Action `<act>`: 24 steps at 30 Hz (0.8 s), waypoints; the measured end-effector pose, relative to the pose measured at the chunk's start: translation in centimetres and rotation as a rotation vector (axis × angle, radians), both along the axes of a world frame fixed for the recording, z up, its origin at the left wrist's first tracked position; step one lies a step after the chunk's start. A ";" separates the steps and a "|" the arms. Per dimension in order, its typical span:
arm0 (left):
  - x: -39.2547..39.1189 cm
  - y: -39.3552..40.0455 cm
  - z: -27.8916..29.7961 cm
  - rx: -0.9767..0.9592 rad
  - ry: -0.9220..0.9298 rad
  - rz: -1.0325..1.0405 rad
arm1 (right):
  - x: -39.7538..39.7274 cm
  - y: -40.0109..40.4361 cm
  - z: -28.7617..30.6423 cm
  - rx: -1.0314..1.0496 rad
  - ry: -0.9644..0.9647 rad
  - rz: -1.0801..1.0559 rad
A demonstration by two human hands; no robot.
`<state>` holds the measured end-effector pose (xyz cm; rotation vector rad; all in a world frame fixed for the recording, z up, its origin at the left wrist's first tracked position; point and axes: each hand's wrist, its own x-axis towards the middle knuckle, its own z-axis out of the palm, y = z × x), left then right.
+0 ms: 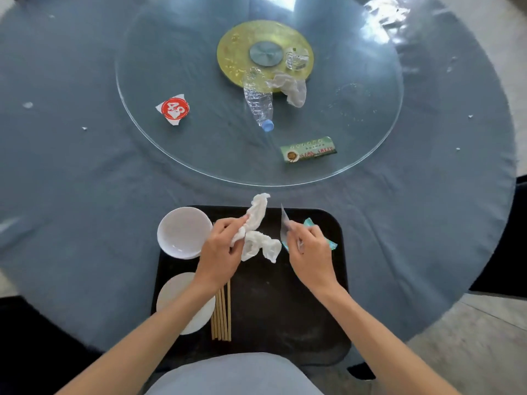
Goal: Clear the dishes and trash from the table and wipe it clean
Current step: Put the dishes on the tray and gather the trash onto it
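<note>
Blue-grey cloth covers the round table (pixel 71 172), with a glass turntable (pixel 171 155) at its middle. On the glass lie a crushed plastic bottle (pixel 258 101), a crumpled clear wrapper (pixel 291 88), a red-and-white lid (pixel 174 109) and a green packet (pixel 308 149). At the near edge sits a black tray (pixel 273 309) carrying a white bowl (pixel 181 232), a white plate (pixel 176 292) and wooden chopsticks (pixel 222 315). Over the tray, the left hand (pixel 221 249) grips a twisted white napkin (pixel 256 232) — fingers curled around its middle. The right hand (pixel 309 249) pinches a thin clear wrapper scrap (pixel 284 223) between thumb and fingertips, just above a teal wrapper (pixel 328 245) on the tray.
</note>
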<state>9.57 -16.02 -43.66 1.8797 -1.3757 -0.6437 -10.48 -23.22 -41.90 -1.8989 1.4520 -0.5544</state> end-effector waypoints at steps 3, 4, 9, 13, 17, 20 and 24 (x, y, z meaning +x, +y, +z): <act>-2.0 3.1 -2.2 0.058 -0.014 -0.027 | -0.5 2.7 -1.7 0.115 0.057 -0.016; -2.5 4.0 -2.8 0.072 -0.019 -0.033 | -0.7 3.4 -2.2 0.153 0.084 -0.023; -4.3 6.3 -4.7 0.179 -0.153 -0.051 | -0.5 5.7 -3.5 0.249 0.178 -0.035; -4.7 6.7 -5.2 0.211 -0.206 -0.067 | -0.4 6.3 -3.3 0.224 0.200 -0.057; -4.1 6.9 -4.9 0.200 -0.180 -0.128 | -0.6 6.3 -2.9 0.131 0.241 -0.040; -3.5 6.5 -3.8 0.168 -0.249 -0.221 | -0.7 5.4 -2.0 0.048 0.260 -0.042; -2.1 3.1 -1.0 0.078 -0.273 -0.338 | -0.1 2.0 -0.4 -0.082 0.240 -0.052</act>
